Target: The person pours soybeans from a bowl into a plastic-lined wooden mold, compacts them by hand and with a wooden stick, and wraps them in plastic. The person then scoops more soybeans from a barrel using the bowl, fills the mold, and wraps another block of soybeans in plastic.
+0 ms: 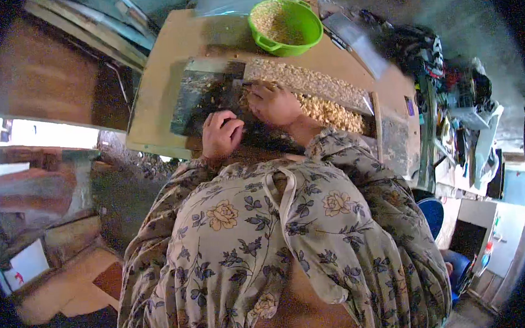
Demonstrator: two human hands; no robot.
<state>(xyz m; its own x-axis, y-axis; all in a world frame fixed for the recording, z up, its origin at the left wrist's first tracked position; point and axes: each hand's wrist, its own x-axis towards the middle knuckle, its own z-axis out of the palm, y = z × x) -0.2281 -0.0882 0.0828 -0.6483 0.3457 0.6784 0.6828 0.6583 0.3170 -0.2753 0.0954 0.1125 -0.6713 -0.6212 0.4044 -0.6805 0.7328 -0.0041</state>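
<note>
My left hand point(221, 134) rests over a dark, worn board point(195, 96), its fingers curled in. Whatever it holds, if anything, is hidden. Just right of it, my right hand point(274, 105) is closed with fingertips pointing down at the board, near a thin dark piece; what lies in its fingers is hidden. Small pale pieces are scattered on the board between the hands. Beside my right wrist lies a heap of yellowish nut-like pieces point(334, 114). A long flat band of similar pale pieces point(311, 80) runs behind it.
A green basin point(308, 26), partly filled with pale pieces, stands at the table's far side. The wooden table point(154, 68) has a narrow strip point(378, 124) along the work's right side. Cluttered shelves point(451, 104) stand at right, with a blue round seat point(431, 214) below.
</note>
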